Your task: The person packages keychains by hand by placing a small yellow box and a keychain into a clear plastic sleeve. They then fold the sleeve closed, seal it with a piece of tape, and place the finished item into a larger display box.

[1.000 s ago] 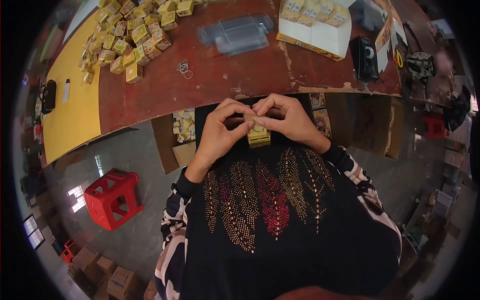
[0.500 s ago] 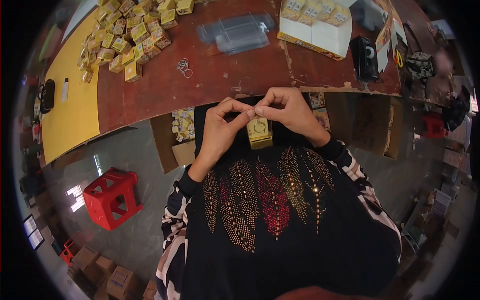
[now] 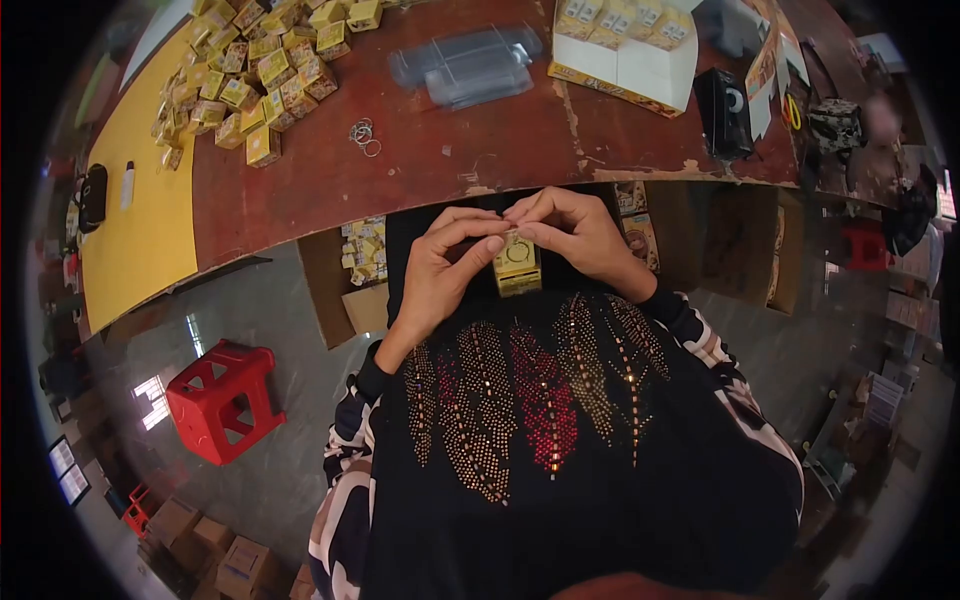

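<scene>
A small yellow box (image 3: 518,270) is held upright in front of my chest, just below the table edge. On its near face is a dark circular outline, perhaps a ring or a print. My left hand (image 3: 448,258) has its thumb at the box's upper left corner, fingers curled over the far end. From the other side my right hand (image 3: 572,235) grips the upper right corner between thumb and bent fingers. The fingertips of both hands nearly meet over the box's top, and whatever small part lies under them is hidden.
Many small yellow boxes (image 3: 262,75) are heaped at the table's left. Several metal rings (image 3: 364,137) lie near clear plastic packaging (image 3: 470,66). A white display tray (image 3: 655,75) with boxes, and a black tape dispenser (image 3: 724,112), are right. A red stool (image 3: 226,402) stands on the floor.
Both hands have loosened from a tight fingertip pinch at the box's top. Their fingers now lie flatter across its far end, with the thumbs at the corners. The box stays nearly in place.
</scene>
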Tool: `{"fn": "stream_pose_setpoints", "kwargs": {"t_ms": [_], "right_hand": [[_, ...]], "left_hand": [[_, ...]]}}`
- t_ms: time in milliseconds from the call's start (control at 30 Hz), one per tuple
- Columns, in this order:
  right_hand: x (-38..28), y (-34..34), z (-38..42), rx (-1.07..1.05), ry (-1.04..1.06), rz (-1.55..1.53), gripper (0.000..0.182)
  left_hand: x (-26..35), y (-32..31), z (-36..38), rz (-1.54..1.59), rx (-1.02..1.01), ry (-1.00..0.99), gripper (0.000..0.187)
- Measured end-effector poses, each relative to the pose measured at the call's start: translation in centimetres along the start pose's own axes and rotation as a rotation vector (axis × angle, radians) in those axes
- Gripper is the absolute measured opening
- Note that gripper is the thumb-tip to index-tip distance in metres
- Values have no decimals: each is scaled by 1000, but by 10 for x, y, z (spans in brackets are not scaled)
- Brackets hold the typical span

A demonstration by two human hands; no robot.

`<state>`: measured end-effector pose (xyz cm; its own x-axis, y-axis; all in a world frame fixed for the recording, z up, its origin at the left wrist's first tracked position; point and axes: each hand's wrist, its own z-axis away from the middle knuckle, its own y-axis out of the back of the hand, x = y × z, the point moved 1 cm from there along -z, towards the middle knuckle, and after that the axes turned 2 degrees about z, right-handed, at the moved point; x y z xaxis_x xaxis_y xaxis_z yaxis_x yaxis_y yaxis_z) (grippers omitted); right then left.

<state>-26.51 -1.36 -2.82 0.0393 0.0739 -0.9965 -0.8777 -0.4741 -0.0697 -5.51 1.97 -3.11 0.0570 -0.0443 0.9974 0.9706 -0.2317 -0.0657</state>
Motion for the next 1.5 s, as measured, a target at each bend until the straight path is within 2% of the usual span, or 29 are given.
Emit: {"fn": "stream_pose_setpoints", "kwargs": {"t_ms": [33, 100, 133, 167, 200, 300, 333, 367, 400, 433, 467, 500, 533, 567, 633, 667, 800, 900, 1000, 1067, 1167, 1233, 1333, 1400, 1433, 1500], "right_hand": [[6, 0, 2, 5, 1, 2, 9], [17, -1, 8, 32, 140, 14, 6], [16, 0, 12, 33, 117, 49, 5], [17, 2, 14, 21, 198, 154, 7], [17, 5, 15, 15, 276, 266, 9], [-13, 16, 19, 14, 252, 370, 19], [-19, 28, 20, 154, 174, 208, 28], [-36, 53, 21, 372, 131, 243, 27], [-36, 95, 18, 653, 256, 389, 19], [-42, 136, 21, 937, 262, 290, 16], [-46, 178, 29, 1128, 291, 391, 17], [-39, 222, 39, 1205, 230, 517, 18], [-30, 263, 47, 1207, 188, 694, 22], [-28, 284, 54, 1212, 193, 699, 22], [-21, 313, 60, 1013, -166, 716, 28], [-16, 325, 62, 946, -266, 669, 30], [-8, 324, 59, 880, -266, 501, 27], [-2, 326, 60, 868, -174, 412, 24], [-9, 315, 61, 937, -94, 261, 22], [-24, 299, 64, 1087, -24, 214, 22], [-16, 286, 73, 1078, -60, 270, 22], [4, 288, 80, 1040, -76, 188, 22], [30, 285, 84, 1125, -71, 204, 22], [39, 284, 84, 1140, 69, 185, 25], [39, 283, 84, 1141, 68, 183, 25], [37, 280, 82, 1217, 74, 449, 22]], "left_hand": [[-2, -1, 3, 49, -19, 24, 21], [-3, -1, 10, 79, -61, 74, 31], [-4, -2, 11, 62, -90, 94, 35], [-9, -2, 12, 143, -118, 131, 37], [-13, -2, 13, 143, -127, 91, 36], [-15, -4, 8, 150, -97, 10, 33], [-12, -4, 6, 167, -76, 14, 32], [-7, -5, 4, 154, -76, 32, 31], [-6, -6, 1, 156, -94, 22, 31], [-5, -7, -1, 160, -100, 46, 30], [-5, -8, -2, 162, -106, 70, 29], [-3, -9, -3, 145, -114, 72, 28], [-4, -10, -6, 147, -122, 63, 28], [-7, -10, -7, 160, -128, 64, 29], [-9, -13, -8, 175, -133, 63, 29], [-9, -13, -9, 179, -140, 59, 30], [-13, -13, -9, 206, -118, 98, 32], [-9, -16, -10, 276, -99, 104, 32], [-14, -14, -11, 292, -105, 134, 31], [-16, -13, -11, 310, -96, 132, 31], [-16, -12, -11, 325, -67, 133, 32], [-15, -12, -11, 324, -35, 140, 33], [-13, -10, -12, 356, -7, 141, 32], [-11, -8, -16, 392, 25, 111, 30], [-8, -8, -18, 391, 24, 112, 30], [-2, -8, -24, 415, 57, 83, 31]]}}
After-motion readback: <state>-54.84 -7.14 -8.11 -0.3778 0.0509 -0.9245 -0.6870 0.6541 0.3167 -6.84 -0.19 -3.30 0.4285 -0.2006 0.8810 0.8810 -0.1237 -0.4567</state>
